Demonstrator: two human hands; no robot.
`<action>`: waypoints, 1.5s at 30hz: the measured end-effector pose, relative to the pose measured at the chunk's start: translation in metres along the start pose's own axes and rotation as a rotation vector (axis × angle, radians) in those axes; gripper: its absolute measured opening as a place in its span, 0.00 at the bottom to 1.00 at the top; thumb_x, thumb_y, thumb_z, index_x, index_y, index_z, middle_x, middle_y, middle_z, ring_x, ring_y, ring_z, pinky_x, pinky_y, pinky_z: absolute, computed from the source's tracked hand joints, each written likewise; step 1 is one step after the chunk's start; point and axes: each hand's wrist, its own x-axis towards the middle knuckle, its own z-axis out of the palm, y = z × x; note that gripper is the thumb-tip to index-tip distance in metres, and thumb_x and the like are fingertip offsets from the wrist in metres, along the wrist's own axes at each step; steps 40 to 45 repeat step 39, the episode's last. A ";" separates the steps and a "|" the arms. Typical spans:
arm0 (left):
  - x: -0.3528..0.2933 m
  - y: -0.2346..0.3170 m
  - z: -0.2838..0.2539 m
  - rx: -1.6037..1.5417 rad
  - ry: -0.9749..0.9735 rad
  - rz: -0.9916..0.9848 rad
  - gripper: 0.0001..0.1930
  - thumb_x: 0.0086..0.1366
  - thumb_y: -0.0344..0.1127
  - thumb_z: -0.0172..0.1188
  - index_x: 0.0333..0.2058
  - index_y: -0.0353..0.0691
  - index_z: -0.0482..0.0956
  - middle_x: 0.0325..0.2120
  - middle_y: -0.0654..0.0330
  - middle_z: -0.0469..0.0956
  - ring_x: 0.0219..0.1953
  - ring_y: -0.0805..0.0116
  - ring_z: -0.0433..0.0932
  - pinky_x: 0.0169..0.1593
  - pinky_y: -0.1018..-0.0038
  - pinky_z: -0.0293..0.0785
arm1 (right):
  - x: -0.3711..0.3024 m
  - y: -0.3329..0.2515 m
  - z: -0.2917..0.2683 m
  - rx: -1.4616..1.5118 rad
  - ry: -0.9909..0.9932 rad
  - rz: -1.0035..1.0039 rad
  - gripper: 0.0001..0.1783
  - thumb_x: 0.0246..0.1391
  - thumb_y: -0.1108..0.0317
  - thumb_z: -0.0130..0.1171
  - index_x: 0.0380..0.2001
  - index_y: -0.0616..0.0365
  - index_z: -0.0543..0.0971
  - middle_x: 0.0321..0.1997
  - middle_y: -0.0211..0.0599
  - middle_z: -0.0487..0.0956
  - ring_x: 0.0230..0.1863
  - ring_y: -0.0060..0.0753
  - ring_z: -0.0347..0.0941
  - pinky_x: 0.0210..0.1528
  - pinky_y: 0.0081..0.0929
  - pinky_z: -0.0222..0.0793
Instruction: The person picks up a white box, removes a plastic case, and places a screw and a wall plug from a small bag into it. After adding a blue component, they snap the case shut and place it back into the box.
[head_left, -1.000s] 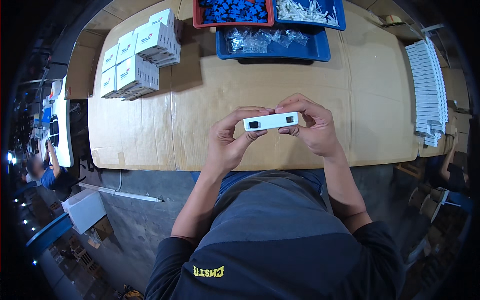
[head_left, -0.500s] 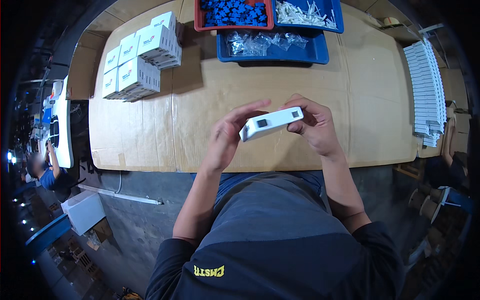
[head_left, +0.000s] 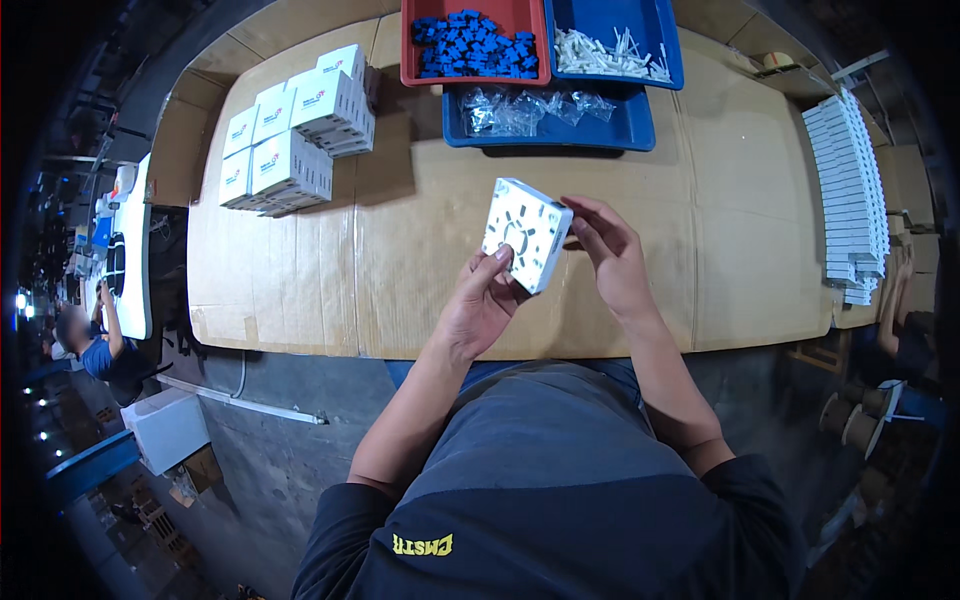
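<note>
A flat, square white plastic box is tilted up above the table, its face carrying a ring shape and dark slots. My left hand grips its lower corner, the thumb lying on the face and the other fingers mostly hidden behind. At the box's right edge is my right hand, fingers stretched and slightly apart, the fingertips close to the upper corner. Whether they touch it I cannot tell for sure.
White cartons are stacked at the left of the cardboard-covered table. Behind are a red bin of blue parts, a blue bin of white sticks and a blue tray of clear bags. A white stack stands far right.
The white box has turned from edge-on to face-up view. My left hand now grips its lower corner, and my right hand has loosened from its end to the right edge.
</note>
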 end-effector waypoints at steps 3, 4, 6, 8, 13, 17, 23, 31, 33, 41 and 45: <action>0.013 0.006 -0.005 0.222 -0.010 0.154 0.17 0.72 0.32 0.62 0.56 0.40 0.71 0.47 0.58 0.83 0.47 0.69 0.83 0.51 0.65 0.81 | -0.009 0.009 -0.006 0.100 -0.030 0.097 0.18 0.72 0.69 0.53 0.61 0.64 0.74 0.54 0.40 0.83 0.49 0.29 0.80 0.52 0.27 0.75; 0.014 0.004 0.005 0.291 0.061 0.212 0.17 0.70 0.28 0.64 0.54 0.39 0.70 0.46 0.58 0.81 0.45 0.71 0.82 0.51 0.66 0.81 | -0.014 0.009 -0.005 0.096 -0.024 0.123 0.22 0.70 0.68 0.56 0.64 0.64 0.72 0.57 0.39 0.81 0.52 0.30 0.79 0.52 0.28 0.75; 0.018 -0.009 0.003 0.476 0.084 0.344 0.17 0.69 0.27 0.65 0.52 0.38 0.70 0.46 0.59 0.79 0.45 0.71 0.81 0.51 0.67 0.80 | -0.023 0.011 0.004 0.021 -0.019 0.062 0.27 0.69 0.65 0.59 0.66 0.63 0.69 0.58 0.40 0.79 0.54 0.31 0.78 0.53 0.29 0.75; 0.015 -0.021 0.003 0.619 0.077 0.462 0.19 0.64 0.24 0.69 0.47 0.38 0.67 0.46 0.60 0.73 0.49 0.70 0.79 0.50 0.72 0.79 | -0.029 0.001 0.013 -0.103 -0.064 0.015 0.44 0.59 0.56 0.72 0.71 0.62 0.63 0.62 0.43 0.75 0.61 0.34 0.74 0.56 0.34 0.75; 0.009 -0.041 -0.001 0.884 -0.062 0.530 0.27 0.55 0.24 0.74 0.49 0.41 0.68 0.50 0.57 0.73 0.54 0.61 0.77 0.56 0.64 0.77 | -0.032 0.005 0.014 -0.119 -0.065 0.034 0.56 0.46 0.56 0.82 0.71 0.61 0.59 0.63 0.44 0.73 0.66 0.40 0.71 0.64 0.42 0.72; 0.005 -0.033 0.004 1.376 -0.080 0.690 0.29 0.57 0.27 0.74 0.55 0.39 0.70 0.53 0.55 0.77 0.54 0.55 0.79 0.58 0.60 0.76 | -0.028 0.002 -0.008 -0.074 -0.077 -0.133 0.53 0.42 0.72 0.79 0.70 0.52 0.61 0.70 0.37 0.66 0.72 0.38 0.62 0.69 0.44 0.67; -0.005 -0.039 -0.007 1.407 -0.074 0.183 0.20 0.70 0.38 0.66 0.56 0.38 0.76 0.32 0.55 0.85 0.42 0.65 0.85 0.53 0.66 0.76 | -0.028 -0.007 -0.040 -0.270 -0.127 -0.277 0.55 0.40 0.71 0.80 0.70 0.52 0.60 0.71 0.38 0.65 0.71 0.38 0.64 0.72 0.44 0.64; -0.003 -0.069 0.013 1.424 -0.064 0.194 0.14 0.72 0.35 0.63 0.51 0.32 0.79 0.32 0.58 0.85 0.34 0.74 0.80 0.45 0.72 0.77 | -0.049 0.012 -0.119 -0.674 -0.094 -0.143 0.58 0.38 0.56 0.83 0.70 0.62 0.63 0.66 0.55 0.72 0.65 0.51 0.73 0.65 0.37 0.70; -0.002 -0.076 0.002 1.477 -0.076 0.223 0.13 0.73 0.34 0.62 0.51 0.33 0.80 0.29 0.59 0.84 0.34 0.75 0.79 0.47 0.73 0.76 | -0.061 0.006 -0.144 -0.534 -0.043 0.034 0.58 0.39 0.56 0.83 0.70 0.62 0.63 0.66 0.56 0.72 0.66 0.52 0.72 0.67 0.39 0.69; 0.018 -0.122 0.010 1.579 -0.267 0.283 0.15 0.72 0.35 0.63 0.54 0.35 0.79 0.39 0.57 0.85 0.45 0.65 0.83 0.52 0.70 0.77 | -0.112 0.010 -0.279 -0.708 0.490 -0.029 0.56 0.45 0.56 0.81 0.73 0.59 0.62 0.74 0.48 0.65 0.73 0.50 0.64 0.71 0.46 0.64; 0.018 -0.122 0.010 1.579 -0.267 0.283 0.15 0.72 0.35 0.63 0.54 0.35 0.79 0.39 0.57 0.85 0.45 0.65 0.83 0.52 0.70 0.77 | -0.112 0.010 -0.279 -0.708 0.490 -0.029 0.56 0.45 0.56 0.81 0.73 0.59 0.62 0.74 0.48 0.65 0.73 0.50 0.64 0.71 0.46 0.64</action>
